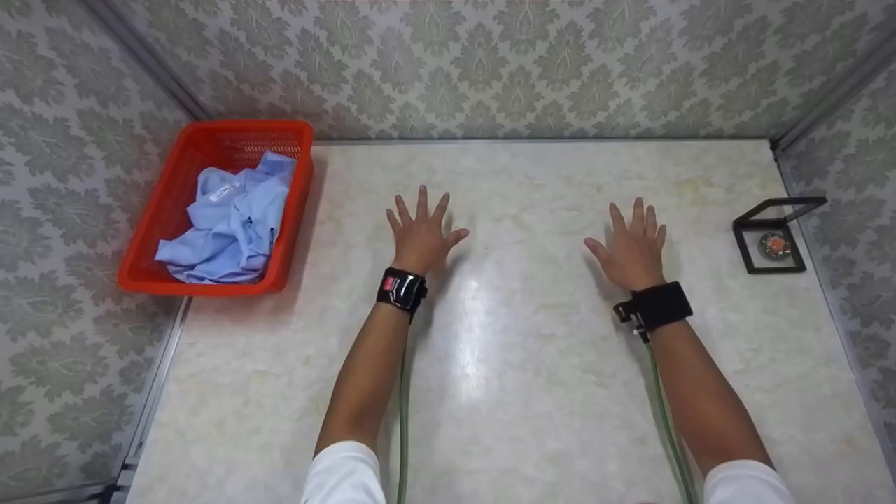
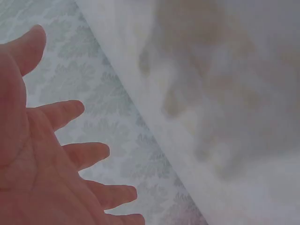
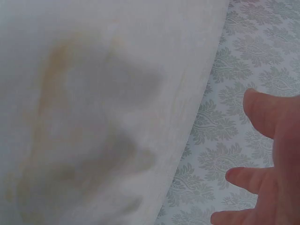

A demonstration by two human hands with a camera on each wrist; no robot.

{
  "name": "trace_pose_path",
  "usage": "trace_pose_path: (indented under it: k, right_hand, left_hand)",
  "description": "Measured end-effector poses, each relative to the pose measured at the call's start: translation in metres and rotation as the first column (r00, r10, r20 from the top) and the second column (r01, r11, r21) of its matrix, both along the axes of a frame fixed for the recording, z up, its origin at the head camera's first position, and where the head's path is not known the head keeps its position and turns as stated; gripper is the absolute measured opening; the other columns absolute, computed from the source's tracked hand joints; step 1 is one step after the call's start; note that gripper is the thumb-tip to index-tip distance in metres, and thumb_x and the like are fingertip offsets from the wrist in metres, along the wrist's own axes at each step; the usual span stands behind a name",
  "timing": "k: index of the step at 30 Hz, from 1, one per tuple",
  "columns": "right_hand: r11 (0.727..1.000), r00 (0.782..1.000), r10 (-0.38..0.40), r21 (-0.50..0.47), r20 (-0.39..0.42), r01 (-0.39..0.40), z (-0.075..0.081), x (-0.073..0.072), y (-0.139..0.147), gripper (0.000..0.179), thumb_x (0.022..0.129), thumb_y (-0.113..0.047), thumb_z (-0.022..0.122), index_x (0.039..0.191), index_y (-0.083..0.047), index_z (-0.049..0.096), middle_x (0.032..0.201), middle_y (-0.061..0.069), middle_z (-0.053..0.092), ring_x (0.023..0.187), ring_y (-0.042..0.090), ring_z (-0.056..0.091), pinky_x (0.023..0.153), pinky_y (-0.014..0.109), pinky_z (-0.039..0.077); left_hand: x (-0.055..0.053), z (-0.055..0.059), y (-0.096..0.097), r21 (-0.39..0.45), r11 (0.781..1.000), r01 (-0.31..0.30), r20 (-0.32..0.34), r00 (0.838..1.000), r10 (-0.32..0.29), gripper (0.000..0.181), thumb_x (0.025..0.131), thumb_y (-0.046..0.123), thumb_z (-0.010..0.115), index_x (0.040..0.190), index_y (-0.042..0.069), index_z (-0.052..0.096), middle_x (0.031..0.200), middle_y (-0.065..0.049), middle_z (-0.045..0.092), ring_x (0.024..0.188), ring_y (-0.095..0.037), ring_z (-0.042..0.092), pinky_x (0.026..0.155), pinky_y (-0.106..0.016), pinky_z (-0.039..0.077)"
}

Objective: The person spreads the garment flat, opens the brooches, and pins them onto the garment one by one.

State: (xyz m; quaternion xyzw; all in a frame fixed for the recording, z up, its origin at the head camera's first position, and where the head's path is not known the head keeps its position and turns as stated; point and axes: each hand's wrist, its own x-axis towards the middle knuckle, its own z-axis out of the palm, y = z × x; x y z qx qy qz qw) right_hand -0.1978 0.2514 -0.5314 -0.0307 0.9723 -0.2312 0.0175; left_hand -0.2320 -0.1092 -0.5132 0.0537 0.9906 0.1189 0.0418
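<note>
Both hands are held out over the pale marbled table [image 1: 518, 420], palms down with fingers spread, and neither holds anything. My left hand [image 1: 421, 241] is nearer the red plastic basket [image 1: 299, 210], where a crumpled light blue cloth garment [image 1: 241, 217] with a white label lies. My right hand [image 1: 633, 255] is nearer a small black frame-like case [image 1: 750, 248] that stands with its lid raised and a round, colourful object [image 1: 775, 245] inside. In the left wrist view the left palm [image 2: 33, 159] and spread fingers show, with the hand's shadow on the tabletop. Part of the right hand [image 3: 276, 154] shows in the right wrist view.
Patterned wallpaper panels [image 1: 483, 70] enclose the table at the back and both sides. The basket sits at the table's left rear, overhanging its left edge. A green cable [image 1: 402, 420] runs back from the left wrist strap, another green cable [image 1: 665, 413] from the right.
</note>
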Motion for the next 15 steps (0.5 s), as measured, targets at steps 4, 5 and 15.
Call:
trace_pose_path:
  k: [4,5,15]
  right_hand:
    - [1.0,1.0,-0.006,0.004,-0.007,0.006,0.003,-0.002,0.001,0.08,0.101,-0.047,0.055,0.158,-0.001,0.024,0.162,0.034,-0.003,0.148,0.052,-0.005,0.111,0.073,-0.002]
    - [1.0,1.0,-0.005,0.003,-0.014,0.005,0.003,-0.003,0.001,0.08,0.101,-0.047,0.056,0.158,-0.001,0.024,0.162,0.034,-0.002,0.148,0.052,-0.004,0.111,0.073,-0.002]
    - [1.0,0.999,0.004,-0.009,-0.036,-0.004,-0.002,-0.001,-0.004,0.079,0.1,-0.045,0.058,0.157,-0.001,0.027,0.162,0.035,0.001,0.148,0.054,-0.002,0.11,0.075,-0.001]
  left_hand:
    - [-0.007,0.018,-0.031,0.034,0.999,-0.043,-0.007,0.999,0.043,0.079,0.097,0.065,0.049,0.161,0.026,0.025,0.167,-0.019,0.007,0.144,-0.061,-0.001,0.114,-0.07,0.002]
    - [-0.009,0.023,-0.038,0.043,0.998,-0.053,-0.009,0.999,0.054,0.079,0.097,0.065,0.048,0.161,0.026,0.025,0.167,-0.019,0.006,0.144,-0.061,-0.001,0.114,-0.07,0.001]
    - [-0.008,0.058,-0.1,0.042,0.994,-0.106,-0.004,0.994,0.106,0.079,0.099,0.06,0.049,0.161,0.019,0.024,0.166,-0.023,0.007,0.143,-0.062,-0.006,0.114,-0.069,-0.006]
